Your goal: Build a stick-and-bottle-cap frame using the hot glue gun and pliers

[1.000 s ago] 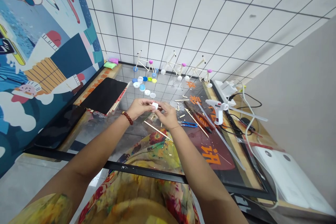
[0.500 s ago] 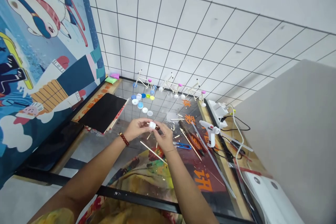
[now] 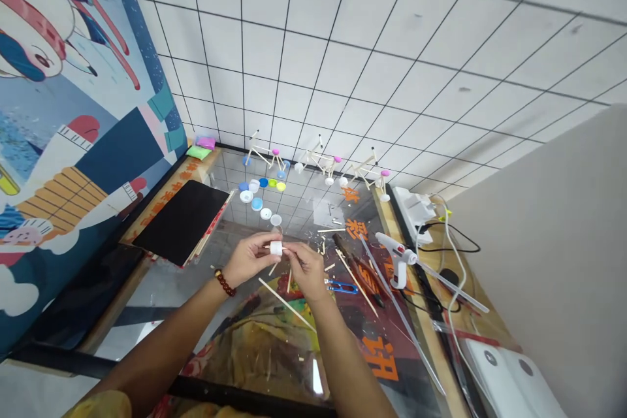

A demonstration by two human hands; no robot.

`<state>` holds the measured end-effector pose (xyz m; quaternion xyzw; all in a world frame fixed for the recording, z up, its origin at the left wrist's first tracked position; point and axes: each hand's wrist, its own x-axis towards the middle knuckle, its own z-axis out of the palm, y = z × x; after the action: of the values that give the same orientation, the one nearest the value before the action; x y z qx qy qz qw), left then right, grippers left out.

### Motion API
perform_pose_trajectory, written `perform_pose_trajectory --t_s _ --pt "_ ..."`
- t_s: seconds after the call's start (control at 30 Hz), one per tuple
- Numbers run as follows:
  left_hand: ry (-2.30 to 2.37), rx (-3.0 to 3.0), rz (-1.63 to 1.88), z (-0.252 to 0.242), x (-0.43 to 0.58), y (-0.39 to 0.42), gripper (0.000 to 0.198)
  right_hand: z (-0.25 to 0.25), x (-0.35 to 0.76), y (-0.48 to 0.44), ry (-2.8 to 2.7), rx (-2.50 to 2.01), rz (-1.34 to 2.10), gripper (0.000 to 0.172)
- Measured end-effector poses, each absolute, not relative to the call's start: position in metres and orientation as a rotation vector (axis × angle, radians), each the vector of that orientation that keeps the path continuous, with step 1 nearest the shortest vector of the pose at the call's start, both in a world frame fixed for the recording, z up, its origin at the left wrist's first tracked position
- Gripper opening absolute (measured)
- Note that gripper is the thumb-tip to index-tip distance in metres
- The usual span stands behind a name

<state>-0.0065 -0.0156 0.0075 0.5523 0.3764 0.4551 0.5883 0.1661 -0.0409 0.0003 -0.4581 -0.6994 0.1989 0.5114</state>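
Note:
A white bottle cap (image 3: 275,247), seen side-on, is held between my two hands above the glass table. My left hand (image 3: 247,260), with a beaded bracelet at the wrist, pinches it from the left. On its other side my right hand (image 3: 304,268) has its fingertips closed at the cap, where a thin pale stick seems to poke out. A loose wooden stick (image 3: 287,304) lies below the hands. Beyond them is a group of bottle caps (image 3: 257,204) in white, blue, green and yellow. Blue-handled snips (image 3: 341,287) lie right of my right hand.
Several small stick models (image 3: 321,160) with cap wheels stand along the back wall. To the right are a white glue gun (image 3: 398,256), dark pliers (image 3: 367,277), a clear glue stick (image 3: 406,320) and cables (image 3: 458,248). A black board (image 3: 183,222) lies at left.
The view has shifted slightly. My hands have turned the white bottle cap so that its side now faces me, and my right fingers have drawn a little away from it.

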Motion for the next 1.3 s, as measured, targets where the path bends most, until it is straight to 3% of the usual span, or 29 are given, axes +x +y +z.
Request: perform_pose_trajectory --t_s 0.3,0.47,0.67,1.3 --pt "1.004 1.253 1.023 0.007 -0.008 -0.014 0.049 -0.004 0.168 -0.036 -1.599 -1.159 0.436 0.015" --pt "1.053 1.311 1.054 0.009 -0.007 -0.014 0.035 -0.005 0.166 -0.038 -1.673 -1.154 0.459 0.016" --pt "1.071 1.297 1.025 0.012 -0.005 -0.014 0.038 -0.002 0.167 -0.035 -1.573 -1.21 0.555 0.015" --pt "1.114 1.915 1.056 0.002 -0.001 -0.019 0.025 -0.006 0.168 -0.04 -1.696 -1.256 0.565 0.021"
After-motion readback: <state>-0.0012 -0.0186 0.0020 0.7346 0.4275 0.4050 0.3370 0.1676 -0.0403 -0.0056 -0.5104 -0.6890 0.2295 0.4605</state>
